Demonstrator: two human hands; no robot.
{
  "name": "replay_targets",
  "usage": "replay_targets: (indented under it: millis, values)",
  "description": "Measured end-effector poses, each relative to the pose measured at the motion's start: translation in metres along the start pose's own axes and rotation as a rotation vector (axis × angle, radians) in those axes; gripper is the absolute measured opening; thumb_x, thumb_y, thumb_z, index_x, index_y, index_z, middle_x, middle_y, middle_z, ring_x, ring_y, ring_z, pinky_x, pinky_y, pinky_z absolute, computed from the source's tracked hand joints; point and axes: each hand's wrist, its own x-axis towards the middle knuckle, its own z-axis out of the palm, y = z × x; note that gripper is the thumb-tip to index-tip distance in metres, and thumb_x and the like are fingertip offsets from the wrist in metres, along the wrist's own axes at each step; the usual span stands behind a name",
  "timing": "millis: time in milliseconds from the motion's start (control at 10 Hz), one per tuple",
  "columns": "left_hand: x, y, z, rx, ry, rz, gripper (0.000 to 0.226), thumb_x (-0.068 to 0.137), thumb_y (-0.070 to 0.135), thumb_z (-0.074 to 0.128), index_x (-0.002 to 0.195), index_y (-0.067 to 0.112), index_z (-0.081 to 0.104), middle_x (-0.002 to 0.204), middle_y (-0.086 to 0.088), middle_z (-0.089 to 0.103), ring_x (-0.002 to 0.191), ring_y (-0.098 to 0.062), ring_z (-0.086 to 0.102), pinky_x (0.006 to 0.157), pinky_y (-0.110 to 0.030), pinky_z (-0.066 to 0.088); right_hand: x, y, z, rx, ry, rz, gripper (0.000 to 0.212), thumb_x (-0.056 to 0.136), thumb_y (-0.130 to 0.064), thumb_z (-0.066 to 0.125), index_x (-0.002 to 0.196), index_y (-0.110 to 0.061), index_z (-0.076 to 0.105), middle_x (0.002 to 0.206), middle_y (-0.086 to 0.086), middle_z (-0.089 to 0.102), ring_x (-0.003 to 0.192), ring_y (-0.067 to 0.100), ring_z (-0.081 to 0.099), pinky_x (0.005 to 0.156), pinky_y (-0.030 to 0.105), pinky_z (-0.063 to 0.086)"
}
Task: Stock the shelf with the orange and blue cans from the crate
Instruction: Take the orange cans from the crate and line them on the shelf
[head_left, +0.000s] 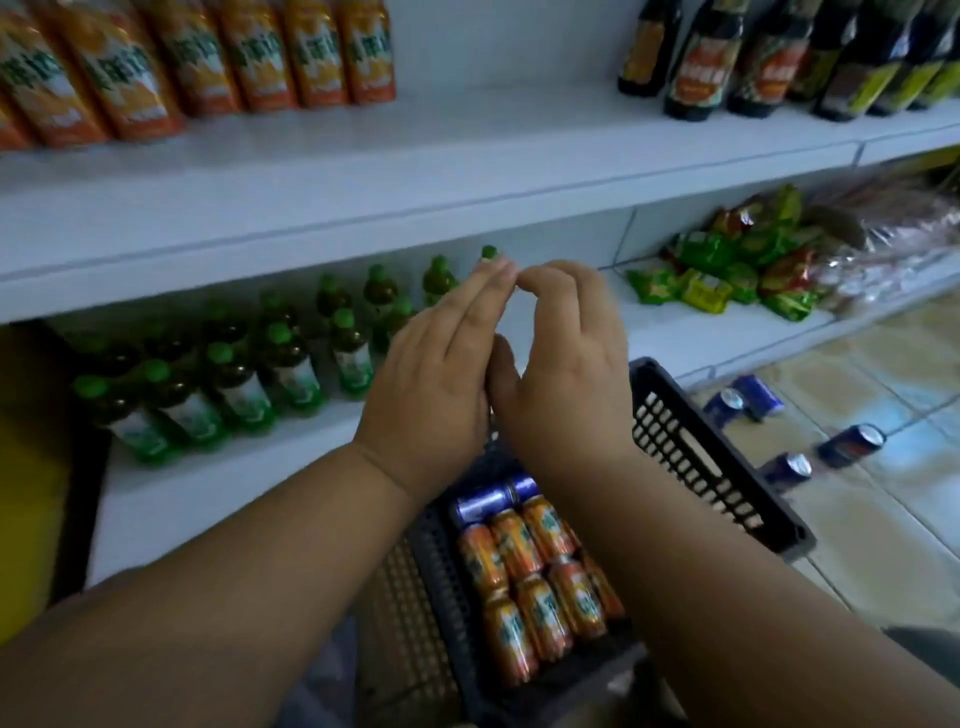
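Both hands hold nothing, the left hand (431, 384) flat-fingered and the right hand (563, 374) loosely curled, touching above the dark slotted plastic crate (722, 457), where smooth cylindrical orange cans (540, 587) and blue cans (480, 503) lie directly beneath, long axes pointing toward the white shelf (218, 499), equally near either hand.

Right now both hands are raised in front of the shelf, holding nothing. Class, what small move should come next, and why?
Probably lower the right hand into the black crate and grip an orange can. Both it and the left hand hold nothing, the cans lie below them, and the lower shelf has bare space ahead.
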Motion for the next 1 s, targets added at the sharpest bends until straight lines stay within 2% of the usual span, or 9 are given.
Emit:
replay_targets:
  millis: [100,200,300,400,500,600,800,900,1000]
  values:
    - [-0.028,0.023,0.045,-0.036,-0.099,-0.083,0.053,0.099,0.010,0.039,0.152,0.006,0.034,0.157,-0.012,0.037,0.144,-0.025,0.037,0.116,-0.048,0.035,-0.039,0.037,-0.011,-0.024,-0.043,0.079,0.044,0.075,-0.004,0.073,0.117,0.001,0.063,0.120,0.021,0.060,0.110,0.038,0.059,0.092,0.051,0.048]
    - [-0.062,0.026,0.088,-0.057,-0.266,-0.178,0.063,0.097,0.000,0.050,0.155,0.012,0.029,0.160,-0.008,0.033,0.145,-0.024,0.035,0.117,-0.046,0.032,-0.081,0.075,-0.009,-0.055,-0.188,0.178,0.044,0.077,-0.008,0.073,0.119,-0.002,0.061,0.120,0.017,0.058,0.109,0.033,0.057,0.092,0.048,0.048]
    - [-0.091,0.018,0.124,-0.085,-0.443,-0.294,0.065,0.096,0.001,0.051,0.155,0.013,0.027,0.161,-0.007,0.031,0.145,-0.027,0.035,0.118,-0.047,0.031,-0.120,0.111,0.006,-0.107,-0.407,0.289,0.050,0.079,-0.019,0.072,0.126,-0.009,0.056,0.125,0.010,0.055,0.114,0.028,0.053,0.096,0.044,0.045]
    - [-0.114,0.007,0.158,-0.101,-0.533,-0.441,0.060,0.099,0.006,0.048,0.155,0.014,0.029,0.161,-0.006,0.031,0.144,-0.026,0.035,0.117,-0.042,0.031,-0.152,0.143,0.027,-0.133,-0.565,0.375,0.051,0.082,-0.024,0.070,0.129,-0.013,0.053,0.124,0.008,0.054,0.111,0.027,0.052,0.092,0.039,0.044]
    - [-0.131,-0.009,0.193,-0.101,-0.602,-0.611,0.057,0.101,0.011,0.045,0.155,0.018,0.029,0.161,-0.002,0.029,0.144,-0.023,0.034,0.115,-0.039,0.032,-0.182,0.170,0.053,-0.182,-0.765,0.418,0.052,0.087,-0.030,0.066,0.133,-0.014,0.049,0.126,0.009,0.052,0.113,0.029,0.051,0.093,0.040,0.044]
    - [-0.142,-0.029,0.224,-0.107,-0.742,-0.771,0.057,0.101,0.011,0.045,0.155,0.018,0.029,0.160,-0.005,0.030,0.143,-0.023,0.035,0.114,-0.035,0.031,-0.206,0.189,0.080,-0.182,-0.979,0.484,0.054,0.089,-0.032,0.064,0.136,-0.018,0.043,0.131,0.009,0.049,0.121,0.030,0.047,0.097,0.041,0.041]
    - [-0.160,-0.071,0.267,-0.190,-0.868,-1.143,0.053,0.102,0.014,0.046,0.154,0.012,0.032,0.158,-0.011,0.036,0.143,-0.027,0.038,0.118,-0.038,0.031,-0.240,0.200,0.132,-0.108,-1.201,0.667,0.056,0.088,-0.034,0.065,0.135,-0.016,0.041,0.132,0.014,0.048,0.121,0.037,0.049,0.093,0.042,0.043]
    - [-0.164,-0.089,0.281,-0.186,-0.845,-1.359,0.040,0.102,0.012,0.045,0.142,0.008,0.050,0.137,-0.015,0.058,0.126,-0.032,0.056,0.087,-0.030,0.055,-0.248,0.201,0.152,0.032,-1.182,0.882,0.066,0.088,-0.040,0.066,0.144,-0.017,0.039,0.137,0.014,0.049,0.122,0.037,0.052,0.098,0.045,0.047]
    - [-0.165,-0.094,0.297,-0.274,-0.617,-1.692,0.039,0.107,0.021,0.037,0.141,0.005,0.050,0.139,-0.013,0.058,0.123,-0.028,0.060,0.058,-0.018,0.051,-0.254,0.205,0.165,0.179,-1.072,1.146,0.059,0.095,-0.034,0.058,0.149,-0.018,0.039,0.142,0.011,0.054,0.126,0.033,0.054,0.104,0.045,0.045]
